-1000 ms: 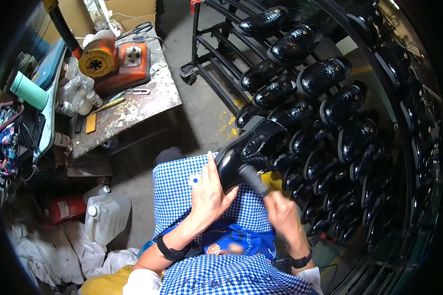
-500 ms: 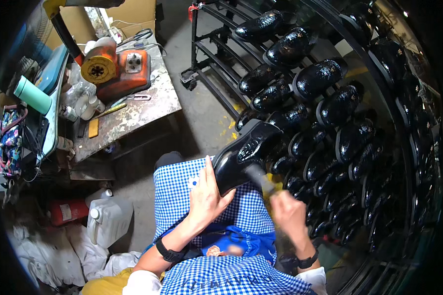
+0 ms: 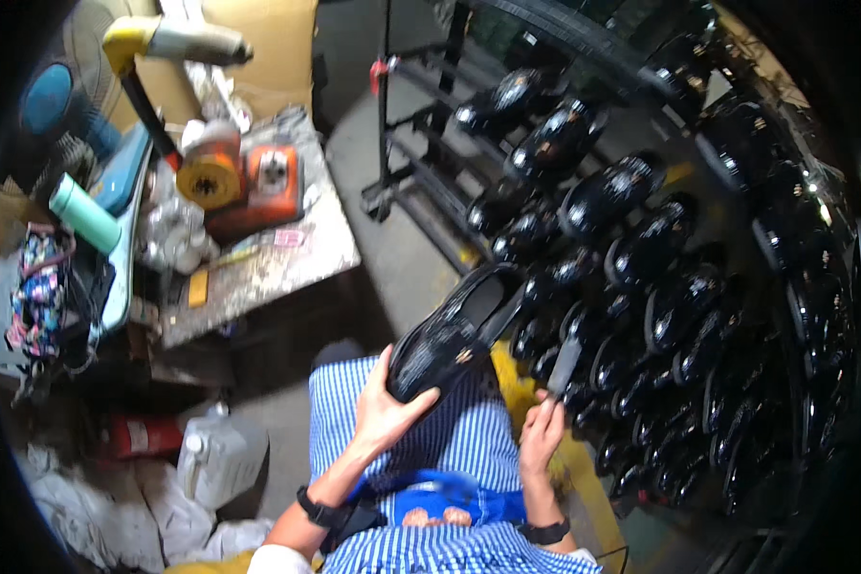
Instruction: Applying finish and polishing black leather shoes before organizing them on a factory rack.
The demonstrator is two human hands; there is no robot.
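A glossy black loafer [image 3: 435,349] with a small gold ornament is tilted over my lap, its opening facing up at the far right end. My left hand [image 3: 385,416] grips its toe end, thumb on one side and fingers on the other. To the right of the shoe and apart from it, my right hand [image 3: 542,435] is closed round a flat grey tool [image 3: 565,362], blade end up. Blur hides whether it is a brush or a scraper. A blue-and-white checked apron [image 3: 469,411] covers my lap below the shoe.
Black racks [image 3: 421,124] on the right carry rows of shiny black shoes [image 3: 612,196], close to my right hand. On the left, a worn workbench [image 3: 325,244] bears an orange machine [image 3: 275,182]. A white jerrycan [image 3: 225,459] stands on the floor, near a green bottle's [image 3: 84,212] shelf.
The shoe has been turned, so its opening and ornament now show. My right hand has drawn the tool off the shoe, and its tip now points up. The view has shifted slightly.
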